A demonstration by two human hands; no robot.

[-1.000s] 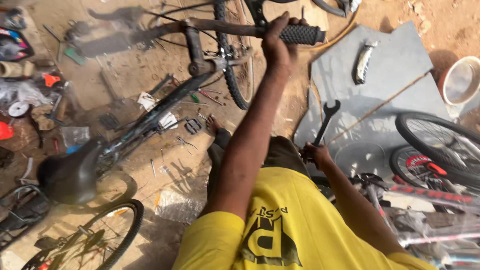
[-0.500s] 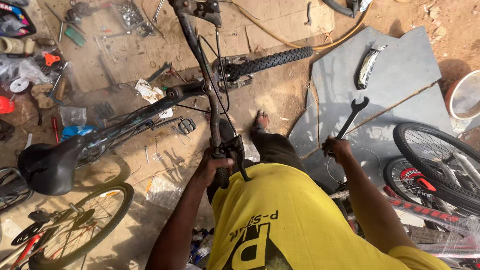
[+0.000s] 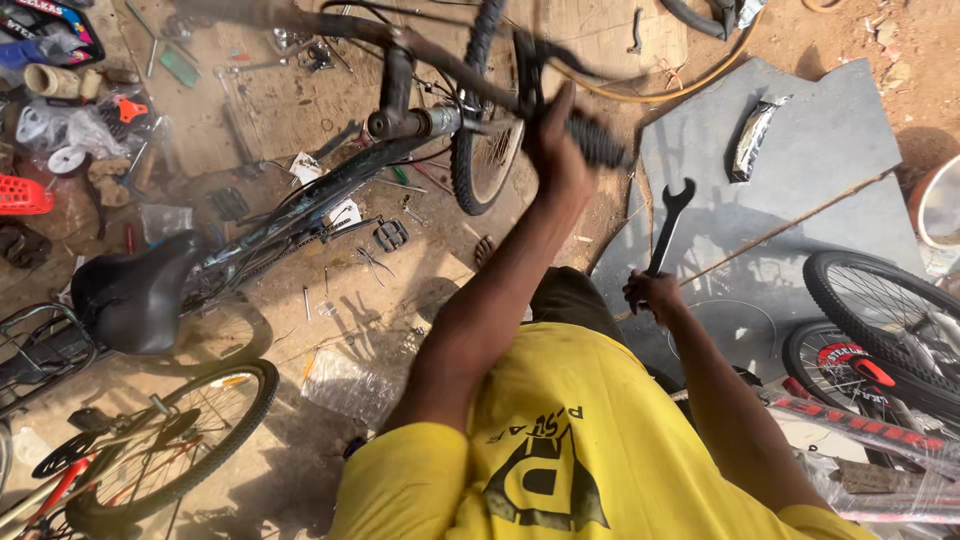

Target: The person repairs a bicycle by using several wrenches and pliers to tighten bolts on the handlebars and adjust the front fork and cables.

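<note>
Left hand (image 3: 555, 150) grips the black ribbed rubber handlebar grip (image 3: 595, 140) of the dark bicycle (image 3: 300, 215) ahead; right hand (image 3: 650, 292) clasps a black open-ended steel spanner (image 3: 668, 222), upright just beside it

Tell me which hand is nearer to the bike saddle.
Left. The left hand grips the handlebar grip, up and to the right of the black saddle. The right hand holds a wrench farther right, beyond the person's body.

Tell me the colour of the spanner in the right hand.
Black, an open-ended spanner held upright in the right hand; the head view shows it against the grey sheet.
</note>
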